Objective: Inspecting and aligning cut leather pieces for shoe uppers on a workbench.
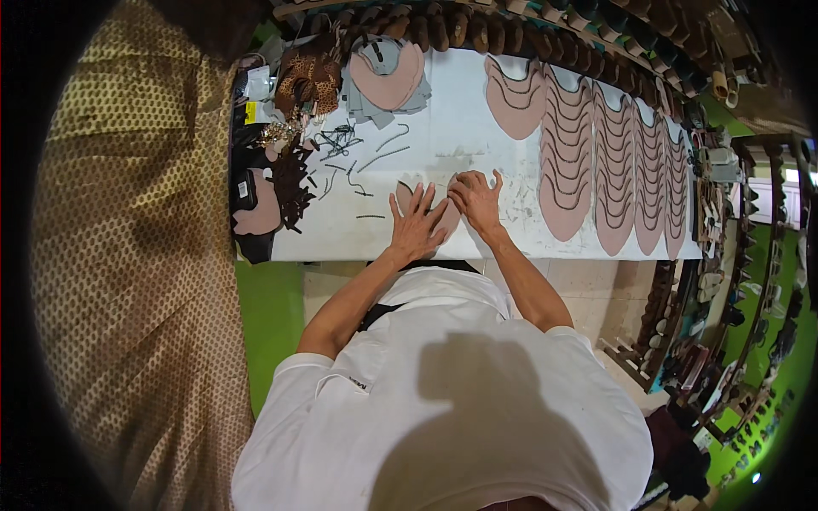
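A curved pink shoe-upper piece (446,223) lies on the white table in front of me, largely covered by my hands. My left hand (415,228) rests flat over it, fingers spread, holding nothing. At its right edge, my right hand (479,203) has its thumb and fingers bent together at the tips. What they pinch, if anything, is hidden. Several thin dark trim strips (383,158) lie loose beyond my left hand, and a short strip (371,216) sits just left of it.
Overlapping pink pieces with dark trim (566,204) fill columns at the right. A pink piece (388,81) tops grey sheets (388,115) at the back left. Dark brown strips (294,183) heap along the left side. Shoes (477,34) line the far edge. A patterned curtain (145,255) hangs left.
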Motion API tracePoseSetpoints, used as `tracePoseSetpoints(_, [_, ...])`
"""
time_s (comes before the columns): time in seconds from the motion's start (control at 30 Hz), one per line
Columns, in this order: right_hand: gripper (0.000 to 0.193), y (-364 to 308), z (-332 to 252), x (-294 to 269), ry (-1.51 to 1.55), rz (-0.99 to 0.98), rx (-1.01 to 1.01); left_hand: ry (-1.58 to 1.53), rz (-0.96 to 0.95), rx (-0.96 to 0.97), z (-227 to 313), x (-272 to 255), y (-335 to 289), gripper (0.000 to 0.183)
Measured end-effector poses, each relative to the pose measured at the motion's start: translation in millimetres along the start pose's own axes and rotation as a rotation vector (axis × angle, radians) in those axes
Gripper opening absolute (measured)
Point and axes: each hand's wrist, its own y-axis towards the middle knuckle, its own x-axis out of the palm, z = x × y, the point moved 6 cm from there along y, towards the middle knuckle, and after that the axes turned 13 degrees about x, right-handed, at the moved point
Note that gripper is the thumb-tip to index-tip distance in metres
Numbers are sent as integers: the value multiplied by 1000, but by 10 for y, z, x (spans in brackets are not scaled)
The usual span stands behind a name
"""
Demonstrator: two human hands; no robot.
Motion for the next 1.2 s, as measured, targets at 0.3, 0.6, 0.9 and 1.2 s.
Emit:
tracePoseSetpoints(0.3, [11,29,1,-9,19,-17,-20,0,1,-5,-15,20,21,70])
tracePoseSetpoints(0.6, [13,114,-21,35,-39,-59,-44,33,-26,0,-11,84,10,72])
tracePoseSetpoints(0.9, [18,355,89,130,47,-166,324,7,-6,-18,-17,148,-11,71])
tracePoseSetpoints(1.2, [23,80,424,42,341,131,473,19,-48,-31,12,125,-25,72])
